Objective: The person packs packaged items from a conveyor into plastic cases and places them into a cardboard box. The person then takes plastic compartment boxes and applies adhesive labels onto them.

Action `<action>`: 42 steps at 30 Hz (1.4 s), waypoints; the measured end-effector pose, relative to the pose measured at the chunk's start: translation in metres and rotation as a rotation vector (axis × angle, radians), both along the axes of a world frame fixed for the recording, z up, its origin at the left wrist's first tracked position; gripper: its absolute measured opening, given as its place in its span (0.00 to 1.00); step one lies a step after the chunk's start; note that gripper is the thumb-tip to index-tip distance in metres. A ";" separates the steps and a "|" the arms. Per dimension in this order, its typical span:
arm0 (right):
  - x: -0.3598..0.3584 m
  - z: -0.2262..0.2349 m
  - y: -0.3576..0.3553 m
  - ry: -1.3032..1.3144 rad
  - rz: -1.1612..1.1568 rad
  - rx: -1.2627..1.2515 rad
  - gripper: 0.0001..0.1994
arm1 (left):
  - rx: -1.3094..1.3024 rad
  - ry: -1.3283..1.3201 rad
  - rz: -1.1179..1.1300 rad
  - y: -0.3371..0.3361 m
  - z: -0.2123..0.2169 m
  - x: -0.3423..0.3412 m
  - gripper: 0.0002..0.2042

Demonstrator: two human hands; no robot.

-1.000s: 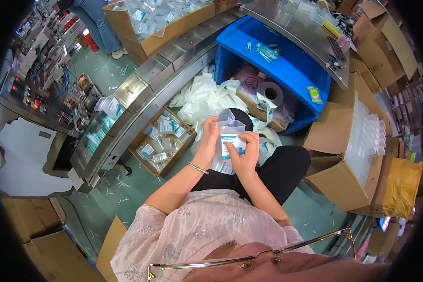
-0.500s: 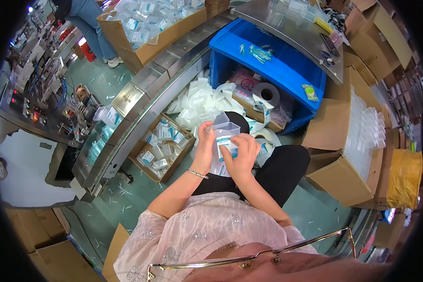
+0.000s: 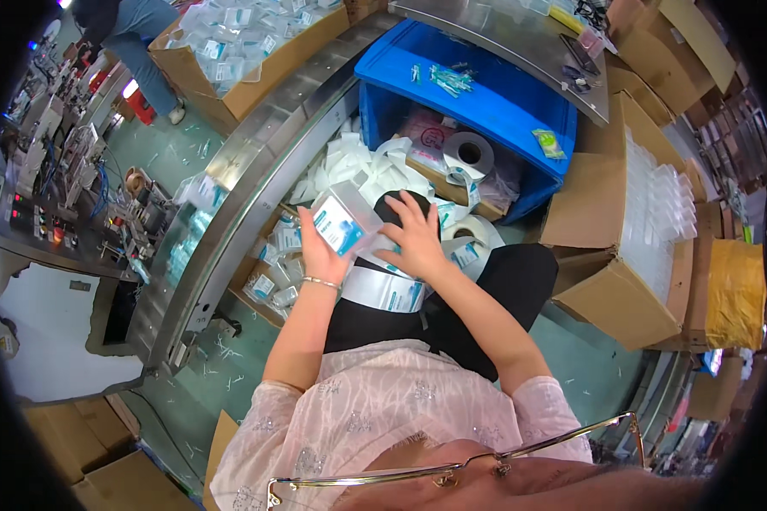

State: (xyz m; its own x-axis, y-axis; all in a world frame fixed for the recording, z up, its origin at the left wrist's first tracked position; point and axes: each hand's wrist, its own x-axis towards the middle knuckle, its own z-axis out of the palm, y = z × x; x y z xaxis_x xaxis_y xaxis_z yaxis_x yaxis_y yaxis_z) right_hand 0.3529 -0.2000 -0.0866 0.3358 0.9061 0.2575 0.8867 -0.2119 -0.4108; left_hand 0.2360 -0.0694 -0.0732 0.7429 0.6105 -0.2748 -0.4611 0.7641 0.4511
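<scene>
Holding a box point(image 3: 339, 223), left grip point(image 3: 320, 258) hangs clear of the blue bin's edge point(image 3: 473, 115); right grip point(image 3: 419, 245) splayed.

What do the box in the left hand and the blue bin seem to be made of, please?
The box in the left hand: probably clear, smooth plastic, since its walls look see-through around the label. The blue bin: likely rigid plastic with a soft sheen, judging by its even colour and moulded-looking rim; the exact type stays open.

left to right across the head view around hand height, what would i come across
White panel → left hand → labelled clear box → right hand → cardboard box of clear plastic pieces → yellow package
</scene>
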 end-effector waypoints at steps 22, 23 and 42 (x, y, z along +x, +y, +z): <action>0.034 -0.001 -0.029 0.243 0.280 0.238 0.05 | -0.266 -0.002 -0.010 -0.011 -0.049 0.021 0.27; 0.031 -0.001 -0.045 0.357 0.247 0.332 0.04 | -0.277 0.014 0.001 -0.010 -0.050 0.020 0.27; -0.061 0.038 -0.025 1.487 -0.183 0.965 0.07 | -0.824 -0.702 -0.102 -0.035 0.002 -0.008 0.32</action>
